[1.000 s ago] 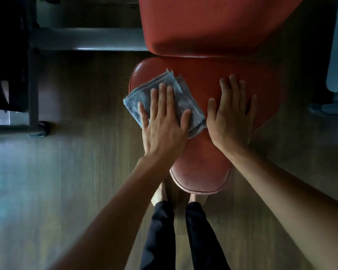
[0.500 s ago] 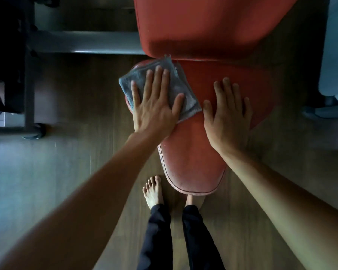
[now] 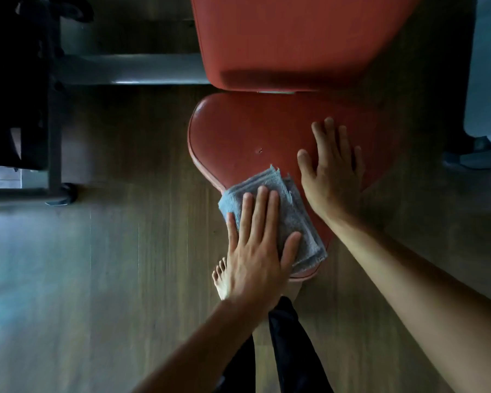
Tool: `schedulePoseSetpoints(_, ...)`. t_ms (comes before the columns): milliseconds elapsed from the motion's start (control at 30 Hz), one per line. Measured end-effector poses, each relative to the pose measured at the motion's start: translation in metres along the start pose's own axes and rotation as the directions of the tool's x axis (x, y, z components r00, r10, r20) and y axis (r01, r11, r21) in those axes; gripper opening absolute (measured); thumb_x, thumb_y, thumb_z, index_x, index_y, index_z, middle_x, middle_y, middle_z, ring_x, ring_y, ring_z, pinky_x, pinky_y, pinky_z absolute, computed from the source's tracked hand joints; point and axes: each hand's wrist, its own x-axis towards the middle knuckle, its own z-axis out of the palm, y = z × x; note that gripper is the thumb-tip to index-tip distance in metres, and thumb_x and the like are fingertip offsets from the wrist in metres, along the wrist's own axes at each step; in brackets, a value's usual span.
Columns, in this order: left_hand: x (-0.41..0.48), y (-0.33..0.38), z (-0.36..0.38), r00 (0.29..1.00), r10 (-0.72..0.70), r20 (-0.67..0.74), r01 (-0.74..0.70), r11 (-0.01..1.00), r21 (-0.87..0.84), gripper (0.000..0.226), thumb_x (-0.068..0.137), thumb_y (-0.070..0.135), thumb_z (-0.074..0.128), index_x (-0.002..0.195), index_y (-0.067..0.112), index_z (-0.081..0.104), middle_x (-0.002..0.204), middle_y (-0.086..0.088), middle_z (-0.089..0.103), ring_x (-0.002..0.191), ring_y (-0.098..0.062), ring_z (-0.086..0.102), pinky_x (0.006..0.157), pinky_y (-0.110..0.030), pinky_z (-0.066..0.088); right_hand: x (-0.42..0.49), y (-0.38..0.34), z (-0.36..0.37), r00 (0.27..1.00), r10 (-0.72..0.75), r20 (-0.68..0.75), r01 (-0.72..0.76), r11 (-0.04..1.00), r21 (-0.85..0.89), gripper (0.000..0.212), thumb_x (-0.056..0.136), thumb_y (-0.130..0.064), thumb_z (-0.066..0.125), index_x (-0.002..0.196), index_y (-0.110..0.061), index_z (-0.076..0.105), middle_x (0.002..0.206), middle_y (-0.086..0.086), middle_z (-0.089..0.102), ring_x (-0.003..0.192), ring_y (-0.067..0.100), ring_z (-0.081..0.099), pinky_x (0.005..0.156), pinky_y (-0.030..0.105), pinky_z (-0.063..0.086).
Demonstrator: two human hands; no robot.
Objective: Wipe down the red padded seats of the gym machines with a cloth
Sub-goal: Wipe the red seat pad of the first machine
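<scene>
A red padded seat [image 3: 247, 131] tapers toward me in the middle of the view, with a red back pad [image 3: 289, 38] above it. A folded grey cloth [image 3: 292, 211] lies on the seat's narrow near end. My left hand [image 3: 255, 245] presses flat on the cloth, fingers spread and pointing away from me. My right hand [image 3: 332, 171] rests flat on the bare seat just right of the cloth, holding nothing. The seat's near tip is partly hidden by the cloth and my left hand.
Wooden floor [image 3: 111, 265] surrounds the seat. A grey metal frame bar [image 3: 131, 69] runs left from the back pad, and a dark machine frame [image 3: 51, 123] stands at far left. Pale equipment [image 3: 485, 80] sits at the right edge. My bare foot [image 3: 220, 279] stands below the seat.
My left hand has dragged the cloth from the seat's far left corner down to its narrow near end. My right hand has stayed flat on the seat's right side.
</scene>
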Motion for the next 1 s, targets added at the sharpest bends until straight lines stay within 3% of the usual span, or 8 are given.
schedulePoseSetpoints(133, 0.054, -0.019, -0.012, 0.999, 0.049, -0.002, -0.048, 0.995, 0.090, 0.074, 0.097, 0.065, 0.009, 0.158, 0.026, -0.008, 0.164, 0.008, -0.016, 0.150, -0.008, -0.023, 0.122, -0.041, -0.019, 0.004, 0.001, 0.000, 0.999, 0.014, 0.035, -0.014, 1.000, -0.001, 0.057, 0.102, -0.044, 0.037, 0.156, -0.030, 0.023, 0.165, -0.006, 0.014, 0.153, 0.015, 0.006, 0.121, 0.044, 0.002)
schedulePoseSetpoints(333, 0.133, -0.032, -0.031, 0.991, 0.052, -0.123, -0.022, 0.971, 0.237, 0.077, 0.096, 0.062, 0.010, 0.160, 0.020, 0.006, 0.168, 0.003, 0.002, 0.154, -0.014, -0.005, 0.123, -0.045, -0.012, 0.002, 0.002, 0.002, 1.000, 0.000, -0.001, 0.000, 0.999, -0.049, 0.057, 0.102, -0.044, 0.037, 0.156, -0.029, 0.025, 0.165, -0.004, 0.018, 0.153, 0.017, 0.012, 0.121, 0.046, 0.007)
schedulePoseSetpoints(633, 0.176, -0.046, -0.053, 0.990, 0.021, -0.139, 0.015, 0.967, 0.253, 0.072, 0.102, 0.058, 0.018, 0.160, 0.019, 0.002, 0.168, 0.001, 0.000, 0.154, -0.015, -0.007, 0.124, -0.045, -0.010, 0.003, -0.006, 0.005, 0.999, 0.033, -0.002, -0.033, 0.996, -0.078, 0.055, 0.103, -0.043, 0.034, 0.155, -0.032, 0.023, 0.165, -0.007, 0.014, 0.153, 0.014, 0.008, 0.121, 0.044, 0.003)
schedulePoseSetpoints(800, 0.154, -0.040, -0.044, 0.989, 0.043, -0.143, -0.007, 0.971, 0.240, 0.069, 0.104, 0.054, 0.016, 0.160, 0.016, -0.001, 0.168, -0.001, -0.005, 0.154, -0.018, -0.011, 0.123, -0.046, -0.012, 0.002, -0.009, 0.006, 0.998, 0.050, -0.028, -0.052, 0.995, -0.080, 0.053, 0.103, -0.039, 0.036, 0.155, -0.033, 0.024, 0.165, -0.008, 0.014, 0.153, 0.013, 0.007, 0.122, 0.044, 0.003)
schedulePoseSetpoints(1000, 0.095, -0.046, -0.032, 0.981, 0.188, -0.041, -0.173, 0.953, 0.248, 0.071, 0.102, 0.059, 0.011, 0.160, 0.020, -0.003, 0.167, 0.003, -0.009, 0.153, -0.014, -0.015, 0.123, -0.044, -0.016, 0.004, -0.011, 0.001, 0.997, 0.070, 0.011, -0.070, 0.997, -0.025, 0.052, 0.103, -0.038, 0.037, 0.154, -0.034, 0.025, 0.165, -0.010, 0.012, 0.153, 0.011, 0.004, 0.121, 0.043, 0.000)
